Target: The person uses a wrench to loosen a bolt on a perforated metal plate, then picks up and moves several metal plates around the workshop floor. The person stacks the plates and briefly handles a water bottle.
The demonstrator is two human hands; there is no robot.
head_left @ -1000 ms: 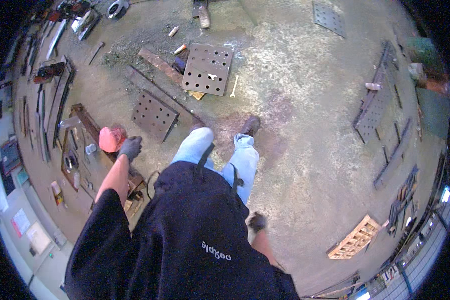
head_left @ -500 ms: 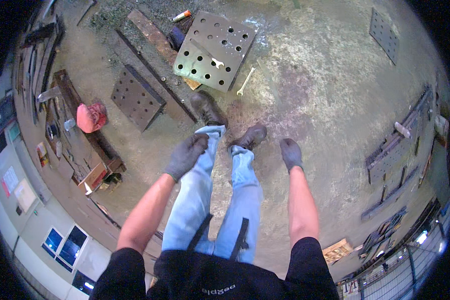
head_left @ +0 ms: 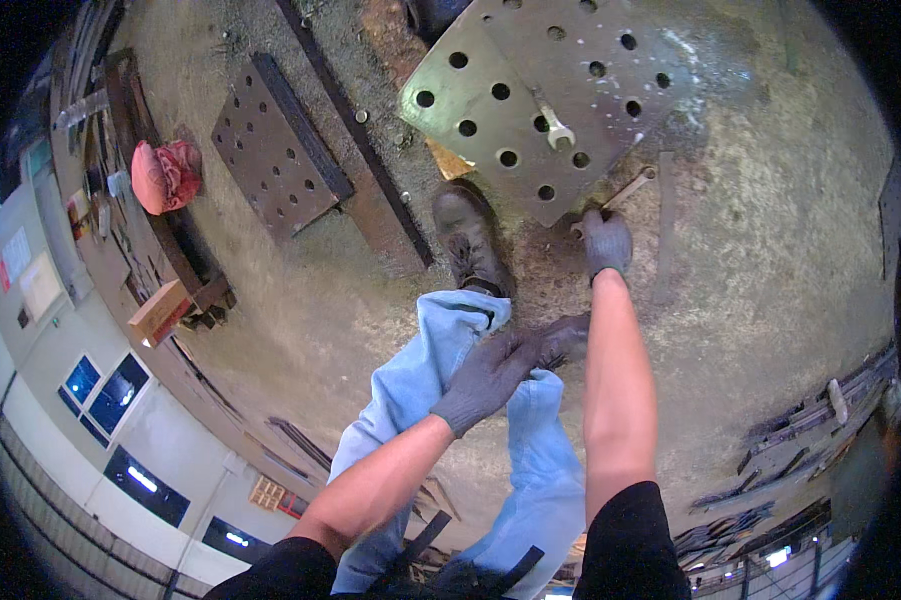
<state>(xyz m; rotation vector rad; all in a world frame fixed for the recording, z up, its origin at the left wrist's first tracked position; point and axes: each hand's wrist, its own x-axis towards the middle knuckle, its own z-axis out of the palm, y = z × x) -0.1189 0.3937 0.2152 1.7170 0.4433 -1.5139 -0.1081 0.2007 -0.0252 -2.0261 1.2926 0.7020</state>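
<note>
The right hand point(head_left: 607, 243), in a dark grey glove, has its fingers curled over the middle of a wrench point(head_left: 630, 187) at floor level; the ring end sticks out to the far right, and whether the tool is lifted cannot be told. The left hand point(head_left: 488, 380), gloved alike, is over the lower legs of the person's jeans point(head_left: 375, 415), nearer and to the left; how wide its fingers are spread is unclear.

Beneath lies a stained, mottled concrete floor point(head_left: 770, 280), grey-brown with pale worn patches. Just beyond the right hand is a large perforated plate point(head_left: 525, 165), spattered white towards its right side, with a second wrench point(head_left: 560, 133) on it. To the left are a smaller perforated plate point(head_left: 270, 150) and, between the two plates, a long dark bar point(head_left: 355, 130) running across gritty ground.

Farther left, a pink bag point(head_left: 167, 177) sits by a rusty beam point(head_left: 175, 240). Beyond, a pale wall point(head_left: 45, 345) holds a window point(head_left: 110, 395) with dark panes. Metal pieces point(head_left: 810, 430) lie well away on the right.
</note>
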